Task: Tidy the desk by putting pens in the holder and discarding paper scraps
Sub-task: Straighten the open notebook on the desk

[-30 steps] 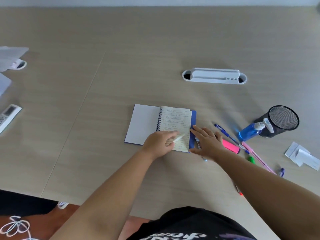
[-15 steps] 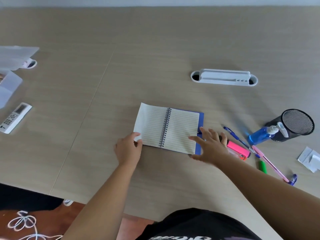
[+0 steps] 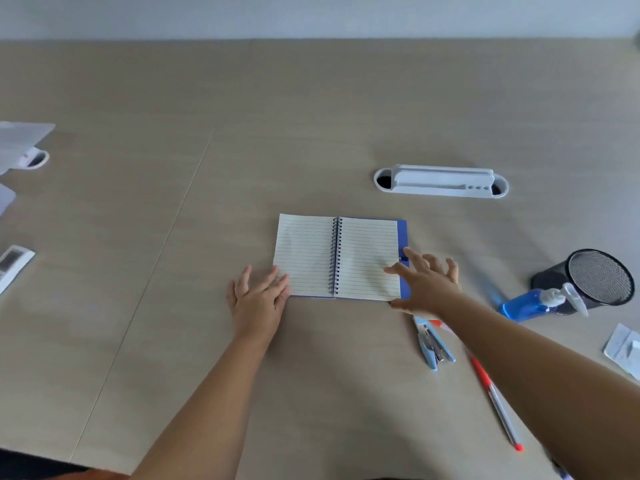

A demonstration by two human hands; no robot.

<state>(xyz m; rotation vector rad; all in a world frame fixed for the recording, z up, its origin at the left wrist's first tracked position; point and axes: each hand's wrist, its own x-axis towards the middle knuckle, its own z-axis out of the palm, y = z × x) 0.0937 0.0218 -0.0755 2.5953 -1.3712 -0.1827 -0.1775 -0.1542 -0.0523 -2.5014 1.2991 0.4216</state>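
An open spiral notebook (image 3: 337, 258) with lined pages lies flat in the middle of the desk. My left hand (image 3: 258, 301) rests open at its lower left corner, fingertips touching the page edge. My right hand (image 3: 427, 284) hovers open over its lower right corner, fingers spread. A red pen (image 3: 495, 400) lies on the desk near my right forearm. The black mesh pen holder (image 3: 597, 277) lies on its side at the right. White paper scraps (image 3: 623, 349) sit at the right edge.
A light blue stapler (image 3: 433, 344) lies just below my right hand. A blue pump bottle (image 3: 528, 304) lies against the holder. A white cable tray (image 3: 441, 181) is set into the desk behind the notebook. A remote (image 3: 12, 265) and papers (image 3: 20, 140) lie far left.
My left hand turned a written page over, so the notebook now lies open on blank lined pages. Both hands opened flat at its lower corners. The view shifted, and my right arm now hides the highlighters.
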